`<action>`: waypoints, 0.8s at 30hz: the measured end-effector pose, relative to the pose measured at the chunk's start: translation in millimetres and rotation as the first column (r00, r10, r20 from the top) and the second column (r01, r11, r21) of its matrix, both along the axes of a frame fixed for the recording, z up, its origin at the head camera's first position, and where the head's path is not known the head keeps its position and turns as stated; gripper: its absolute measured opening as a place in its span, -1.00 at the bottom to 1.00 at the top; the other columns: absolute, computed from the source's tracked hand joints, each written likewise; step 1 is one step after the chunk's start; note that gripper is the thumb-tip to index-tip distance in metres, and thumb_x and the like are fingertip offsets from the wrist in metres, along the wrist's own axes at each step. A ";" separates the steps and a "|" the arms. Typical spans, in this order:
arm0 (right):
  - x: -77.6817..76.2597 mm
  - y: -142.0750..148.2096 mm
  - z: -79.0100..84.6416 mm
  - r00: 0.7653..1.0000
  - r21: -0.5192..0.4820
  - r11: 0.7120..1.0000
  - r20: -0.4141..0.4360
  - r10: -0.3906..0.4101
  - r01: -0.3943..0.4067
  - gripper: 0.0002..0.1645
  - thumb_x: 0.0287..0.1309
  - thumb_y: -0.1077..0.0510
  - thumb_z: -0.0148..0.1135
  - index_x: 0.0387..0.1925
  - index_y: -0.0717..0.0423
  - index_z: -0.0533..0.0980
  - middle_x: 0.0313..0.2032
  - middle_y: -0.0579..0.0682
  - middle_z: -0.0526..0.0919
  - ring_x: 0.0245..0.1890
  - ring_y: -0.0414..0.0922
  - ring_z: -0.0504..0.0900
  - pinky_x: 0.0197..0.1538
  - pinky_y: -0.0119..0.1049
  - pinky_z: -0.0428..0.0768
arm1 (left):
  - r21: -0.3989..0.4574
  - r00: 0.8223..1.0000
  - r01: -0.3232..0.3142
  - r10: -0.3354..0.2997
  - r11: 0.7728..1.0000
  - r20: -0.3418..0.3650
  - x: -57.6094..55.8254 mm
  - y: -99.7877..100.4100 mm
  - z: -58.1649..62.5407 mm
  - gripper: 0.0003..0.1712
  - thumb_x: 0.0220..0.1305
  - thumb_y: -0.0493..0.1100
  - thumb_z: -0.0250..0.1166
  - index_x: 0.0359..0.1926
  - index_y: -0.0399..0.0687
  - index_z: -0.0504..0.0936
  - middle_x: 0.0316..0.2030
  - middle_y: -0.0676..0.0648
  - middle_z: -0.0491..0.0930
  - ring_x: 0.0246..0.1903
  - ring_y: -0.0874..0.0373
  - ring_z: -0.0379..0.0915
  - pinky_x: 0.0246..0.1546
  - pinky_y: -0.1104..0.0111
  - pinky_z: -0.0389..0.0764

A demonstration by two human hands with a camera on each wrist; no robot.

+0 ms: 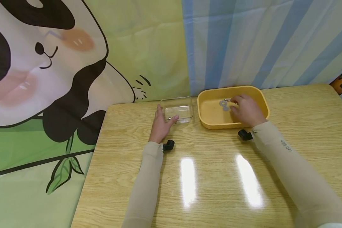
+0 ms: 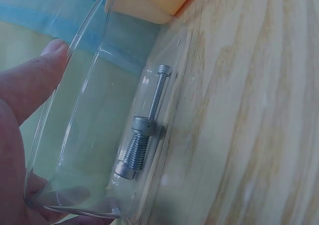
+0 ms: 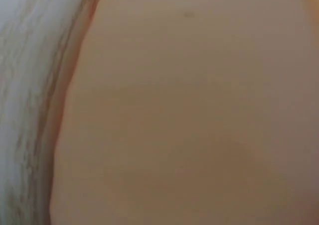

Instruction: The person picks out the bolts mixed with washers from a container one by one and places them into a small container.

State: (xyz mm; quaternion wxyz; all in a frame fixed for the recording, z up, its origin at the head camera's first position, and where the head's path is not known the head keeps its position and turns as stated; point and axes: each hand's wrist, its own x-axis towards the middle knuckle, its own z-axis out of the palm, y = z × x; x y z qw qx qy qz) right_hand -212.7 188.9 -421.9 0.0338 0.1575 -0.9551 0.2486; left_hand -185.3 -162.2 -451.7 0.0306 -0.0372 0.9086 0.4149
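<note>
At the left end of a clear plastic box (image 1: 176,98), my left hand (image 1: 159,126) holds it, thumb along the near rim and fingers around the left side. Three socket-head bolts (image 2: 137,145) lie together in the box in the left wrist view. My right hand (image 1: 247,109) reaches into a yellow bin (image 1: 207,126) and pinches a small metal bolt (image 1: 227,99) between thumb and fingertips. Two flat grey washers (image 1: 223,103) lie on the bin floor just left of these fingers. The right wrist view holds only blurred bin wall (image 3: 174,110) and tabletop; the hand is hidden there.
Both containers stand side by side at the back of a wooden table (image 1: 211,183), close to a printed curtain (image 1: 159,47). The bin's raised wall lies under the right wrist. Small black wrist cameras (image 1: 168,145) protrude inward from both sleeves.
</note>
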 end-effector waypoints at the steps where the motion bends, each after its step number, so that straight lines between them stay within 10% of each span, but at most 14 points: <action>1: -1.1 0.6 0.4 1.000 0.003 1.000 0.007 0.000 0.000 -0.65 0.31 0.25 0.24 0.04 0.42 0.55 -0.07 0.37 0.57 -0.08 0.26 0.53 -0.02 0.15 0.53 | -0.001 1.000 0.000 0.000 1.000 -0.001 -0.1 -0.3 -0.3 0.31 0.25 0.40 0.26 0.61 0.04 -0.42 0.58 -0.13 -0.05 0.48 -0.21 0.00 0.44 -0.08 0.11; 24: -19.3 6.5 -4.7 0.982 0.129 0.992 0.187 -0.013 -0.011 -0.43 0.33 0.17 0.13 0.20 0.55 0.39 0.13 0.55 0.38 0.14 0.41 0.36 0.20 0.29 0.38 | 0.012 1.000 0.009 -0.009 1.000 -0.010 1.1 -0.4 2.5 0.31 0.26 0.40 0.26 0.61 0.02 -0.42 0.57 -0.16 -0.05 0.49 -0.21 -0.01 0.44 -0.07 0.12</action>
